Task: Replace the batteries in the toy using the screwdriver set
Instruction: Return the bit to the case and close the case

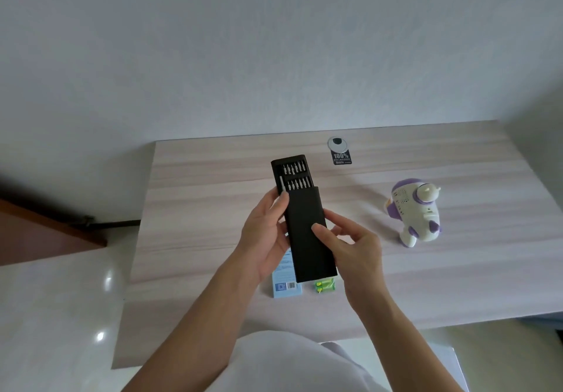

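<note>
**Screwdriver set**: black sleeve case, held tilted above the wood-grain desk by both hands. Its inner tray is slid partly out of the far end, showing two rows of bits and a silver driver shaft along the left edge.

**Left hand**: grips the case's left side. The thumb presses at the sleeve's mouth, touching the driver shaft; the fingers wrap behind the case, out of sight.

**Right hand**: grips the case's right side. The thumb lies flat on the front face, and the fingers curl round the right edge.

**Toy**: white and purple figure on the desk, well to the right of the case, untouched.

**Batteries**: green pack on the desk, just below the case's near end.

**Blue packet**: barcoded, beside the batteries, partly under the case.

**Progress**: early, by my reading. The set is only part open, no bit is chosen, and the driver sits in its tray. Unscrewing the toy's battery cover, swapping the cells and closing up all remain.

**Not legible**: bit types are too small to tell. The toy's battery cover and screw are not visible. The rest of the tray is hidden inside the sleeve. The battery count is unclear.
</note>
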Available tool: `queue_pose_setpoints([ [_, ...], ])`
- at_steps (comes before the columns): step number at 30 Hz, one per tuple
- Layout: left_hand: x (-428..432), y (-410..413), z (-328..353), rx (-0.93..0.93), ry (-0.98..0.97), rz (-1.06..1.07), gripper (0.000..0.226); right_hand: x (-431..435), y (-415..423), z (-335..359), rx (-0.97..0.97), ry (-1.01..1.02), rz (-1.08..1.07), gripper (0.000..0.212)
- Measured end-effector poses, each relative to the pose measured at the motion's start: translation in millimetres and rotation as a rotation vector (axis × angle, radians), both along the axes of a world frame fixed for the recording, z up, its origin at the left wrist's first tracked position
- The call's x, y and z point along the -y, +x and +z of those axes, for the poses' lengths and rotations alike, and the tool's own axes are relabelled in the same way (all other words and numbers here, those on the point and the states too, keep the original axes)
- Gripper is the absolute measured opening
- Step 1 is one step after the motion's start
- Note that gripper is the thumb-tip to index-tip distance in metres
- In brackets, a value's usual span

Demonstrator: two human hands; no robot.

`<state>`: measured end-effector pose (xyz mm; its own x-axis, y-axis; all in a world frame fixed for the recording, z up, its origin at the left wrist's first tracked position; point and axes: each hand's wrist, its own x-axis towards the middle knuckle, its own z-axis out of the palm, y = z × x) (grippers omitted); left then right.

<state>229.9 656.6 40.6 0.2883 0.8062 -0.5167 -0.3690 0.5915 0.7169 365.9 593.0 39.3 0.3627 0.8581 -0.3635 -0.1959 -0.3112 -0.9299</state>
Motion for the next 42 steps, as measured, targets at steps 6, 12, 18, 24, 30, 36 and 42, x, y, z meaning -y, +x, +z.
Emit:
queue_pose_setpoints([
  [6, 7.9, 4.0, -3.2, -0.027, 0.021, -0.013, 0.029, 4.5, 3.9, -2.4, 0.030, -0.020, 0.001, 0.026],
  [12, 8.4, 1.7, -4.9, -0.047, 0.013, 0.010, 0.027, 6.6, -1.5, -2.4, 0.068, -0.060, 0.044, 0.017],
  [18, 8.6, 0.1, -1.4, -0.040, 0.044, -0.023, 0.035, 2.3, -4.0, -3.3, 0.068, -0.050, 0.060, 0.014],
  [24, 12.3, 0.9, -0.8, -0.104, 0.068, -0.003, 0.034, 0.6, -4.2, -7.3, 0.051, -0.038, 0.043, 0.012],
  [30, 15.6, 4.2, -0.2, -0.109, 0.052, 0.016, 0.028, -0.7, -4.0, -5.0, 0.153, -0.021, 0.136, 0.007],
  [36, 18.8, -9.5, 0.2, -0.171, 0.157, -0.077, 0.035, 1.0, -1.3, 0.0, -0.034, -0.014, 0.190, 0.022],
  [42, 24.2, -10.1, -4.9, -0.297, 0.201, -0.086, 0.032, -4.3, -1.7, 0.7, 0.042, 0.055, 0.255, 0.027],
])
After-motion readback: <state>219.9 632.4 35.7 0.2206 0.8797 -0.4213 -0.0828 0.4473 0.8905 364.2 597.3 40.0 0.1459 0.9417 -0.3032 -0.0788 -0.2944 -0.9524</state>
